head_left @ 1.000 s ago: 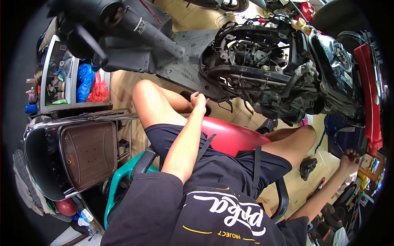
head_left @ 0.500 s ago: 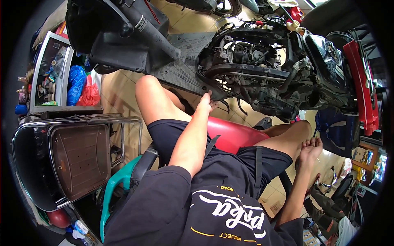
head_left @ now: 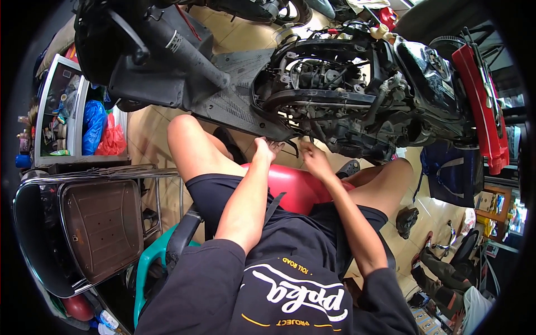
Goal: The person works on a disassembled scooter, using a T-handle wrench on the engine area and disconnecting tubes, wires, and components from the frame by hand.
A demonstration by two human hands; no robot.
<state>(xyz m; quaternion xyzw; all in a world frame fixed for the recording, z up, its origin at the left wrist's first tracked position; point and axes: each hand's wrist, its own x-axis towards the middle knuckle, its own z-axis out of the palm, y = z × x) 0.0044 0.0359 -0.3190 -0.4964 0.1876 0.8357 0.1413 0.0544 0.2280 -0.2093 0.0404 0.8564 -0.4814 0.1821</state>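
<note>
A partly stripped scooter with a bare black frame (head_left: 335,100) stands in front of me. My left hand (head_left: 267,148) is palm up at the near edge of its dark grey footboard (head_left: 237,103), fingers loosely curled and apart, with nothing visible in them. To its right, my right hand (head_left: 315,161) is closed, its fingertips pinched together just below the footboard's rear corner. Whatever those fingertips hold, if anything, is too small to make out. Between the hands a thin black curved lever (head_left: 292,146) hangs down from the scooter.
Below my hands is a red rounded seat (head_left: 293,187) between my legs. A folding chair (head_left: 103,229) stands at left, near a glass cabinet (head_left: 58,111) with blue and red plastic bags. At right lie a dark blue bag (head_left: 452,176) and a crumpled black bag (head_left: 407,222).
My right hand has left my right thigh and come in beside my left hand near the footboard. The left hand has drawn slightly back from the footboard's edge. The view has shifted a little.
</note>
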